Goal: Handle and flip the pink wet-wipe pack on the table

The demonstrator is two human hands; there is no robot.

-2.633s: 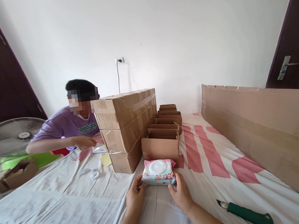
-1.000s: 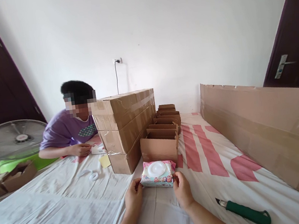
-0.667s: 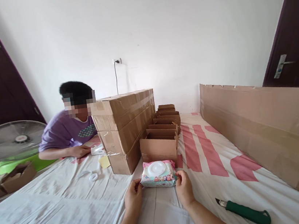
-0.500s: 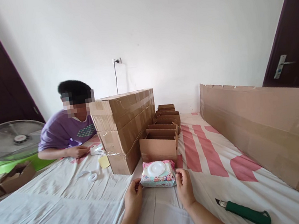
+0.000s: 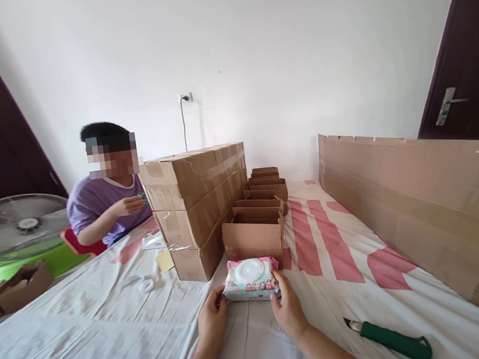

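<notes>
- Spreading across the whole view, a table (image 5: pixel 110 338) draped in a white cloth with pink blocks carries everything here.
- A long cardboard sheet (image 5: pixel 418 197) stands on edge along the right side.
- A stack of taped cartons (image 5: pixel 194 209) rises left of centre, with a row of small open boxes (image 5: pixel 255 233) just beside it on the right.
- A person in a purple shirt (image 5: pixel 102 206) sits at the far left, one hand raised to the chest.
- A fan (image 5: pixel 16 226) stands near the left edge.
- A green-handled knife (image 5: pixel 391 343) lies on the cloth, well apart from the hands.
- The pack of wet wipes (image 5: pixel 250 278), white lid up, lies flat just in front of the nearest open box.
- The left hand (image 5: pixel 211 318) pinches its left end; the right hand (image 5: pixel 287 311) closes on its right end.
</notes>
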